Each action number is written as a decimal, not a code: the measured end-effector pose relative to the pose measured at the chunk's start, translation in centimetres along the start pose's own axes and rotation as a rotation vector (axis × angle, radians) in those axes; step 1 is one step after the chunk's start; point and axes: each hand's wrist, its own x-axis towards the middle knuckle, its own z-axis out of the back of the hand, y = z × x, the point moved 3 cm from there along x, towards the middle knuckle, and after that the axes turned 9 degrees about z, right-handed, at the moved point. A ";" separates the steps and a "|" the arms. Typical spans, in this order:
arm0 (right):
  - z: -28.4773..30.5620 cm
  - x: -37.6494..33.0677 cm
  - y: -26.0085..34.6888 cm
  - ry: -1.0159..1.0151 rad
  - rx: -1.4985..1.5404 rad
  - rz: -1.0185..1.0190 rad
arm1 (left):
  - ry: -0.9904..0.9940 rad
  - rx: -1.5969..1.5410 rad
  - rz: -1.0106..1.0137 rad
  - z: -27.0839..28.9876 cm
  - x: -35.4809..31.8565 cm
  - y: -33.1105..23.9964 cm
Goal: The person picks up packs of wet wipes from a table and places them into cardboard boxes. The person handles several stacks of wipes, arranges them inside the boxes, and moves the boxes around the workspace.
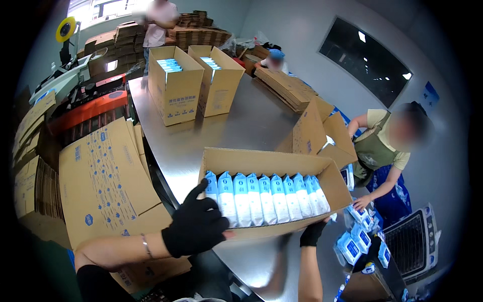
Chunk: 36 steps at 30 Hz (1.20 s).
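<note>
Bright window (100, 11) upper left | glare on metal table (251, 121) | fisheye-bent edges, black corners

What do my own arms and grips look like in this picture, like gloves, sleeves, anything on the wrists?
Your left grip wears a plain black glove, with what looks like a bare fingertip showing. A thin, silvery bracelet circles that wrist, and a dark sleeve covers the arm farther up. Your right grip is also gloved in black; no sleeve shows on that forearm.

Wall (287, 30): pale grey. Window (354, 55): wide, dark, dotted with light spots (361, 36). Second window (103, 8): bright, upper left. Bench (251, 121): metal top, reflective. Wall sign (429, 94): blue. Floor (45, 259): dark green, lower left.
</note>
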 end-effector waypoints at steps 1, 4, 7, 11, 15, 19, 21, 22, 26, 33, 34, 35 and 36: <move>-0.4 -0.8 0.1 0.026 -0.168 0.099 | -0.113 -0.002 -0.004 0.2 -0.3 0.8; -3.7 -3.8 -1.0 -0.011 -0.487 0.239 | -0.231 0.115 -0.003 1.7 -1.9 3.5; -5.6 -3.1 -7.6 0.115 -0.445 0.334 | -0.265 0.230 0.034 2.3 -3.2 7.0; -12.7 6.0 -15.9 0.149 -0.573 0.287 | -0.012 0.555 0.234 1.8 3.2 12.4; -29.8 9.9 -16.1 0.564 -1.472 0.311 | -0.272 0.583 0.425 4.7 4.3 24.3; -34.5 -3.4 -12.2 1.081 -0.639 0.126 | -0.391 0.777 0.630 10.2 -0.8 27.0; -32.3 -11.6 -12.5 1.390 -0.445 -0.166 | -0.464 0.666 0.698 11.8 -7.9 26.2; -31.4 -16.5 -10.2 1.398 -0.304 -0.370 | -0.415 0.600 0.809 13.0 -14.4 26.3; -32.4 -24.5 -3.6 1.333 -0.283 -0.134 | -0.286 0.417 1.436 12.6 -40.7 23.7; -35.8 -23.0 -3.4 1.329 -0.779 0.038 | -0.417 -0.018 1.330 5.4 -40.6 13.8; -35.7 -23.4 -3.0 1.343 -0.805 0.037 | -0.492 -0.132 1.453 5.8 -39.9 13.0; -35.5 -23.9 -2.7 1.352 -0.834 0.035 | -0.552 -0.127 1.466 5.8 -40.5 13.3; -35.4 -24.4 -2.5 1.359 -0.866 0.032 | -0.610 -0.123 1.477 5.5 -41.5 14.2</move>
